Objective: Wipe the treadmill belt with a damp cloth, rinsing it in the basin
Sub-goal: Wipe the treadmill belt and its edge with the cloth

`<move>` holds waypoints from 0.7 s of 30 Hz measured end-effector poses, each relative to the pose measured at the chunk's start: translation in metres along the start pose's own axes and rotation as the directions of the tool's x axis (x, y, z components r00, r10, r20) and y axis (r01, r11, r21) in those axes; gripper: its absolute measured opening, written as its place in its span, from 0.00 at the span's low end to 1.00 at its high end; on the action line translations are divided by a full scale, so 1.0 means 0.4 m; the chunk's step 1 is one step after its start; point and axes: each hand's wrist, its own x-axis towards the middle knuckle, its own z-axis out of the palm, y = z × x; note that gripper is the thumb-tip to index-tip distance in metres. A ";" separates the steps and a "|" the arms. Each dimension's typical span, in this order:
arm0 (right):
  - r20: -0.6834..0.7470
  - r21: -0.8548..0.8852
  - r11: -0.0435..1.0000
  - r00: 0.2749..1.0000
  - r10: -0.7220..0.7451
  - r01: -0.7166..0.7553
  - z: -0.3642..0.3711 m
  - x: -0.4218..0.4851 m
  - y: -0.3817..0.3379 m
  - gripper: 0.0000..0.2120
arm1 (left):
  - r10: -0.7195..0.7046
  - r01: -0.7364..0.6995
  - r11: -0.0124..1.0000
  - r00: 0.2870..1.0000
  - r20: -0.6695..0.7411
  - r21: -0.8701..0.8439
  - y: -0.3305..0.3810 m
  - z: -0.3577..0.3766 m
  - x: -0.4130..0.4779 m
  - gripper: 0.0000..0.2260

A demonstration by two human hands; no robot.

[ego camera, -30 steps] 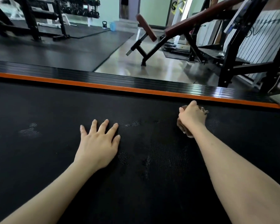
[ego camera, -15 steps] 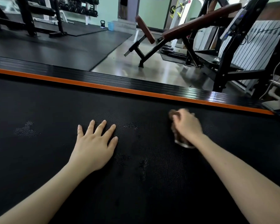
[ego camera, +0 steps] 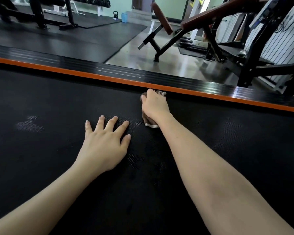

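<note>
The black textured treadmill belt (ego camera: pixel 41 167) fills the lower part of the head view. My left hand (ego camera: pixel 105 141) lies flat on it with fingers spread. My right hand (ego camera: pixel 154 106) grips a bunched brown cloth (ego camera: pixel 149 122) with a pale edge and presses it on the belt, close to the far orange stripe. Most of the cloth is hidden under the hand; a bit shows past the knuckles. A few faint damp patches mark the belt left of my left hand. No basin is in view.
An orange stripe (ego camera: pixel 210 94) and a ribbed black side rail (ego camera: pixel 109 70) border the belt's far side. Beyond lie a grey floor, black mats, an incline bench (ego camera: pixel 161 22) and a black machine frame (ego camera: pixel 255 65) at the right.
My right hand has slid the cloth left along the belt and back up to the orange stripe. My left hand stays flat in the same spot.
</note>
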 end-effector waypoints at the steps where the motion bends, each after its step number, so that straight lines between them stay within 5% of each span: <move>1: 0.019 -0.015 0.999 0.999 -0.038 0.038 -0.003 -0.012 -0.002 0.13 | 0.002 -0.002 1.000 1.000 0.001 -0.008 0.001 -0.002 -0.001 0.24; 11: 0.055 -0.068 0.956 0.958 -0.282 0.285 -0.103 -0.432 0.007 0.20 | 0.016 -0.022 0.995 0.998 -0.060 -0.099 -0.004 -0.002 -0.002 0.21; 17: 0.123 0.037 0.866 0.857 -0.500 0.499 -0.200 -0.731 0.013 0.19 | 0.031 -0.037 0.993 0.998 -0.052 -0.116 -0.013 -0.018 -0.019 0.21; 21: 0.062 0.010 0.913 0.911 -0.408 0.409 -0.175 -0.618 0.026 0.17 | 0.067 -0.071 0.995 0.996 -0.054 -0.074 -0.016 -0.010 -0.040 0.21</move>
